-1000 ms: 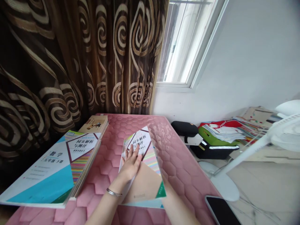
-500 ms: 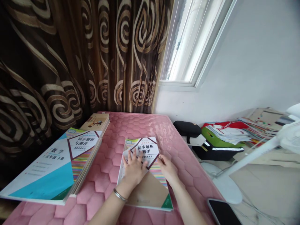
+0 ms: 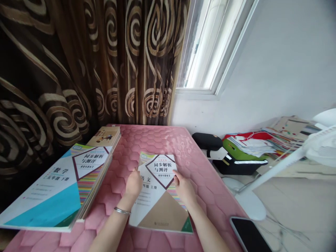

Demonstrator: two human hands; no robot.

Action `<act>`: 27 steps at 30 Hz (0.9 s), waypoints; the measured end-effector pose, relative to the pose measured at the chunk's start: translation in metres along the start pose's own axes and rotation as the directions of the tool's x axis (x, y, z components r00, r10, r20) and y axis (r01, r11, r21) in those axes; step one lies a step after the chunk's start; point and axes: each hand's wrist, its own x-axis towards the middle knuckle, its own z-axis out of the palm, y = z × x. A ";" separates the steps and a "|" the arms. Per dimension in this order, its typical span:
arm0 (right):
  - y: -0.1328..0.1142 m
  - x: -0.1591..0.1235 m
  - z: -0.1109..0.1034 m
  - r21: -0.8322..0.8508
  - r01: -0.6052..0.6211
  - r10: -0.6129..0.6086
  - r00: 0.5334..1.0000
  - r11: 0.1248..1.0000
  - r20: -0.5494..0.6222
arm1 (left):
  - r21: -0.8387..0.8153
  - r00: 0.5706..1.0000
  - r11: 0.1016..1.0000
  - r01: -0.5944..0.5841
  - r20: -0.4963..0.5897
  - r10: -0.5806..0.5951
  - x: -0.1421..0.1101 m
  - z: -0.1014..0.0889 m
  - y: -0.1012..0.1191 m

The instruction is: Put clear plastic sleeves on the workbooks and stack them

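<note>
A Chinese-language workbook [image 3: 160, 199] with a white, tan and striped cover lies face up on the pink quilted cover. At its left edge is my left hand [image 3: 133, 183], fingers curled closed around that side, a silver bangle on the wrist. My right hand [image 3: 185, 189] pinches the opposite edge, thumb side over the cover. The fingertips beneath the workbook are hidden. To the left rests a stack of books, topped by a math workbook [image 3: 56, 189] with a blue and white cover. A tan book [image 3: 106, 135] shows at the stack's far end.
A phone [image 3: 249, 234] lies at the right front edge of the pink quilted surface [image 3: 141, 136]. Beyond that edge stand a white fan [image 3: 278, 175], a black case [image 3: 207, 140] and a black and green box [image 3: 241, 155] with papers. A patterned curtain [image 3: 136, 70] hangs behind.
My left hand has moved off the middle of the workbook's cover to its left edge and closed there. My right hand stays at the right edge. The view has shifted slightly.
</note>
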 end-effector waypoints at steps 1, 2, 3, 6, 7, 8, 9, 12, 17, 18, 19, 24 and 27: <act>-0.001 -0.001 0.002 0.010 0.016 -0.016 1.000 1.000 -0.009 | 0.000 1.000 1.000 0.008 -0.010 -0.008 0.000 0.000 0.000; -0.003 -0.001 0.003 0.012 0.024 -0.023 1.000 1.000 -0.014 | 0.014 1.000 1.000 0.010 -0.021 -0.010 -0.001 -0.001 -0.003; -0.005 -0.002 0.005 -0.003 0.024 -0.024 1.000 1.000 -0.015 | 0.040 1.000 0.999 0.008 -0.031 -0.007 -0.001 -0.002 -0.006; -0.011 -0.001 0.009 -0.123 -0.012 0.014 1.000 0.992 0.018 | 0.136 0.999 0.991 -0.001 -0.039 0.006 -0.002 -0.001 -0.019; -0.013 -0.001 0.010 -0.164 -0.013 0.018 1.000 0.986 0.026 | 0.165 0.999 0.986 -0.003 -0.031 0.008 -0.003 0.000 -0.022; -0.014 -0.001 0.011 -0.193 -0.001 0.007 1.000 0.981 0.029 | 0.186 1.000 0.983 -0.001 -0.020 0.005 -0.005 0.001 -0.024; -0.015 0.000 0.011 -0.214 0.019 -0.014 1.000 0.977 0.025 | 0.205 1.000 0.979 0.004 -0.011 -0.002 -0.007 0.002 -0.025; -0.014 0.000 0.009 -0.258 0.069 -0.069 0.998 0.964 0.008 | 0.259 0.999 0.965 0.033 -0.006 -0.033 -0.014 0.003 -0.019; -0.011 -0.001 0.007 -0.262 0.076 -0.071 0.997 0.962 0.031 | 0.286 0.985 0.949 -0.133 -0.070 0.159 -0.018 0.006 0.011; -0.010 0.000 0.008 -0.259 0.079 -0.073 0.997 0.963 0.033 | 0.254 0.970 0.940 -0.227 -0.028 0.241 -0.016 0.009 0.019; -0.009 0.000 0.009 -0.258 0.082 -0.076 0.997 0.963 0.034 | 0.200 0.945 0.924 -0.326 0.042 0.324 -0.012 0.013 0.028; -0.004 0.001 0.014 -0.279 0.120 -0.116 0.993 0.953 0.029 | -0.035 0.858 0.882 -0.471 0.214 0.467 0.014 0.038 0.065; -0.004 0.000 0.015 -0.304 0.127 -0.123 0.992 0.944 0.033 | -0.023 0.905 0.918 -0.395 0.160 0.393 0.026 0.049 0.070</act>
